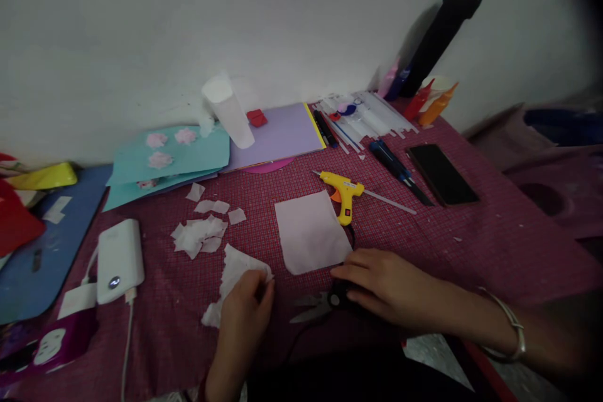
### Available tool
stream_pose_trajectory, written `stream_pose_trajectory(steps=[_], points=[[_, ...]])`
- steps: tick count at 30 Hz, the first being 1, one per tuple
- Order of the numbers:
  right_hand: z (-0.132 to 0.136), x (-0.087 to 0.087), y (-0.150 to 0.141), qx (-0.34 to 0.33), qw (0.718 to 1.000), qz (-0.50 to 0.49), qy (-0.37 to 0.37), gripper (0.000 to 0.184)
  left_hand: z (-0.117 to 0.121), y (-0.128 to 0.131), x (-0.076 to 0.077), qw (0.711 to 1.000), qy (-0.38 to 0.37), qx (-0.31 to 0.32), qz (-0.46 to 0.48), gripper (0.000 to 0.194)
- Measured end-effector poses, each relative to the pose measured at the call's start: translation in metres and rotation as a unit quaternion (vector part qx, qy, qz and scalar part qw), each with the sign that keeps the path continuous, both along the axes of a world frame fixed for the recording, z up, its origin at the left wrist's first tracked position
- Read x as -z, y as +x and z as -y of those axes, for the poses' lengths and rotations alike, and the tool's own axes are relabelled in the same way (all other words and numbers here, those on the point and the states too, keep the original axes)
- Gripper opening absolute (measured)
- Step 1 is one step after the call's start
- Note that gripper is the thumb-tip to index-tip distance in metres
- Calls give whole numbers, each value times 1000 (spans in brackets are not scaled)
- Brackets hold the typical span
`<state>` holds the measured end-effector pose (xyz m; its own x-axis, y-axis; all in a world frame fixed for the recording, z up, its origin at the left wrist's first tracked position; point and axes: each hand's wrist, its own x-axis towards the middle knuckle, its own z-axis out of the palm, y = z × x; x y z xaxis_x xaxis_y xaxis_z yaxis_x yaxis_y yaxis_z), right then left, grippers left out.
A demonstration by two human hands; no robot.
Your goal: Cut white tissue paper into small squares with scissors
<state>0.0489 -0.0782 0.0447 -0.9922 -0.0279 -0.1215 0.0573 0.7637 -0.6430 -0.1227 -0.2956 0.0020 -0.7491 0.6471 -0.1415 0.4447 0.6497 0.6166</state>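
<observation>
My left hand (245, 311) is closed on the edge of a torn white tissue piece (235, 273) with a ragged border. The fingers of my right hand (381, 282) are curled over the black handles of the scissors (315, 308), which lie low over the cloth with their blades apart, pointing left. Between and beyond my hands is a whole white tissue square (313, 232) with a rounded corner. Small cut tissue pieces (200, 235) form a loose pile beyond my left hand. A yellow glue gun (343, 191) with a glue stick in its back rests beside the square.
Teal card (188, 157) with pink tissue flowers, a leaning white roll (228, 110) and purple paper (282, 135) are along the wall. A phone (443, 174), a blue cutter (391, 160) and glue bottles (438, 103) are right. A cabled power bank (120, 260) is left.
</observation>
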Motion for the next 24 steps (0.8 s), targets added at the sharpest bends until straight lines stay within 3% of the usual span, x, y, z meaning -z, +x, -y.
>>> stream_pose_trajectory(steps=[5, 11, 14, 17, 21, 24], points=[[34, -16, -53, 55, 976, 6, -211, 26, 13, -5, -14, 977, 138, -102, 127, 23], [80, -2, -116, 65, 886, 34, -458, 28, 24, -9, -39, 935, 237, -161, 209, 22], [90, 0, -130, 97, 865, 51, -490, 27, 25, -10, -47, 921, 260, -182, 228, 21], [93, -1, -137, 117, 869, 59, -478, 24, 25, -11, -50, 908, 281, -171, 257, 21], [93, 7, -146, 149, 889, 23, -432, 11, 26, -11, -39, 906, 313, -163, 234, 21], [89, 17, -152, 211, 867, -4, -451, 14, 28, -10, -25, 871, 378, -210, 232, 17]])
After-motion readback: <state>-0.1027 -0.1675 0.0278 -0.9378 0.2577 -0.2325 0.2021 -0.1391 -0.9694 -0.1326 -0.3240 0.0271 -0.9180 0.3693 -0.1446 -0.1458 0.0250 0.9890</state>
